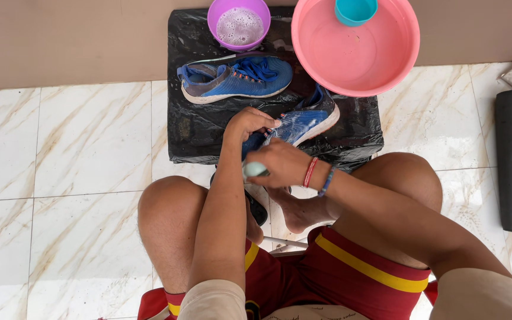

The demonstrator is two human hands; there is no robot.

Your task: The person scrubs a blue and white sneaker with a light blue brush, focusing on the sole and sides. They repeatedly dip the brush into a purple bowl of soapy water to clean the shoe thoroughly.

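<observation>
Blue shoe (298, 123) on black plastic sheet (194, 127) mid-scrub: left hand (249, 122) fingers grip its near end, right hand (282, 164) fingers closed round pale brush handle (255, 169); next likely needs steady strokes.

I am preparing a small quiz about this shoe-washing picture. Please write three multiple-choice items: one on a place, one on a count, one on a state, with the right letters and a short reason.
1. Where is the small teal plastic cup?
A. inside the large pink plastic basin
B. on the marble floor tiles
C. inside a shoe

2. How many blue mesh sports shoes are in view?
A. one
B. two
C. four

3. What does the small purple plastic bowl hold?
A. nothing
B. sand
C. foamy water

Answers:
1 A: the cup sits within the basin's rim.
2 B: one shoe lies on the black plastic sheet, and the other shoe is in the left hand grip, with the right hand beside it.
3 C: white bubbles cover the bowl's inside.
</observation>
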